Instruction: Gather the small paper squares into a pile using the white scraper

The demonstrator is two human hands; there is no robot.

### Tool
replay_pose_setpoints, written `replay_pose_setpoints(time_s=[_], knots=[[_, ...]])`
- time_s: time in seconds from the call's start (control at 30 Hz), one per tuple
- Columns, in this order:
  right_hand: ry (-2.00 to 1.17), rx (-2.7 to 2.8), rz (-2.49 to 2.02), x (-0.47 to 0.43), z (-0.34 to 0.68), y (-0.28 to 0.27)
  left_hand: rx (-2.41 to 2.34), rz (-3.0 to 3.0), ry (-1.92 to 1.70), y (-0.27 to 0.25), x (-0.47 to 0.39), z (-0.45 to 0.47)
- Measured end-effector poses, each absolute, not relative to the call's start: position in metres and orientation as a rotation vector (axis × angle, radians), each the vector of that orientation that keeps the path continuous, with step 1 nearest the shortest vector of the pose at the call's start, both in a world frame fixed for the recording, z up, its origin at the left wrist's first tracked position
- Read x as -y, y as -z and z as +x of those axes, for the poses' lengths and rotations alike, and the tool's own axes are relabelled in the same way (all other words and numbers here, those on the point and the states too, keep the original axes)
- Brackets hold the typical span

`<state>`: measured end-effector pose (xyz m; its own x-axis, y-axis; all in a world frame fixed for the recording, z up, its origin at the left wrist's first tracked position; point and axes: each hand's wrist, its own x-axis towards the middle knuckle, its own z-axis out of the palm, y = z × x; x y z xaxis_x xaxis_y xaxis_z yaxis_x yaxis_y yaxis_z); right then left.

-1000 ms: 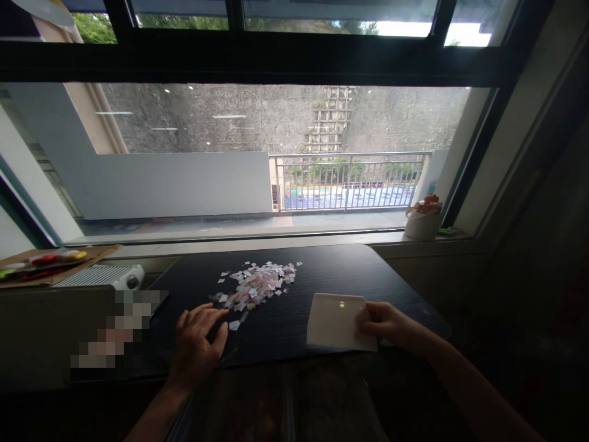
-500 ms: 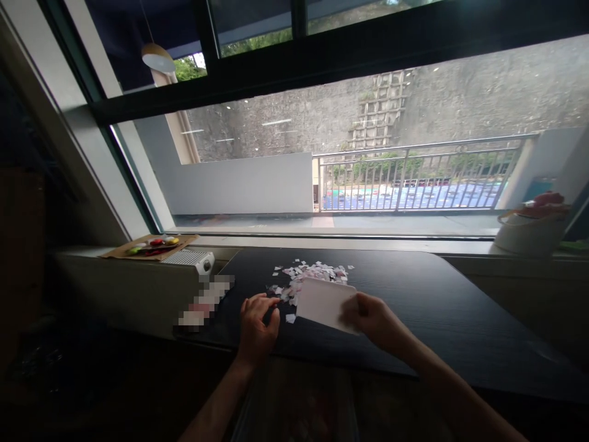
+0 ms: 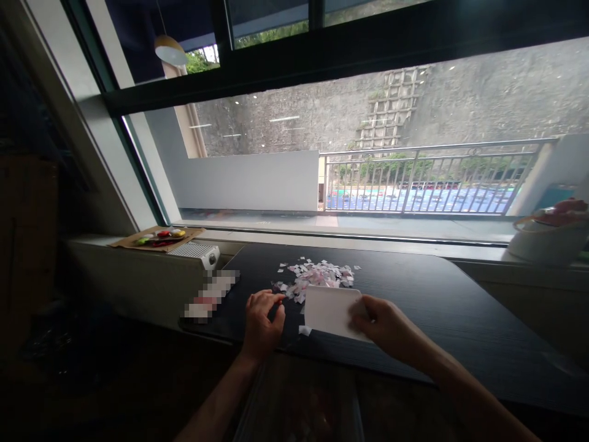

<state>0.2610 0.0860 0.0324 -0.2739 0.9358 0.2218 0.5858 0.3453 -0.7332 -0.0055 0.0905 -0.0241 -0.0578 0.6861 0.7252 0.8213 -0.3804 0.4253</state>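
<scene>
My right hand (image 3: 380, 322) grips the right edge of a white rectangular card (image 3: 332, 312) with rounded corners, perhaps a shallow lid. The card is tilted over the near side of a heap of small white and pinkish paper pieces (image 3: 322, 274), covering part of it. To the left of the card, my left hand (image 3: 264, 320) is open, fingers curved and thumb apart, its fingertips close to the heap's near left edge. A single paper piece (image 3: 304, 330) lies at the card's lower left corner.
The dark table (image 3: 405, 288) stands against a wide window sill. A blurred-out item (image 3: 211, 296) lies on its left end. Beyond are a white heater (image 3: 200, 250) and a cardboard sheet (image 3: 138, 240) with colourful items. A clear bag or bin (image 3: 304, 399) shows dimly below the table edge.
My right hand has drawn the card slightly toward me, and the single paper piece by its corner has shifted nearer too. My left hand stays about where it was. The whole view has shifted a little.
</scene>
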Motion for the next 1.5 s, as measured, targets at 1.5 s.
replay_pose_setpoints(time_s=[1.5], knots=[[-1.084,1.395,-1.514,-0.084,0.371,-0.026,1.503,-2.14,1.098,0.029,-0.106,-0.055]])
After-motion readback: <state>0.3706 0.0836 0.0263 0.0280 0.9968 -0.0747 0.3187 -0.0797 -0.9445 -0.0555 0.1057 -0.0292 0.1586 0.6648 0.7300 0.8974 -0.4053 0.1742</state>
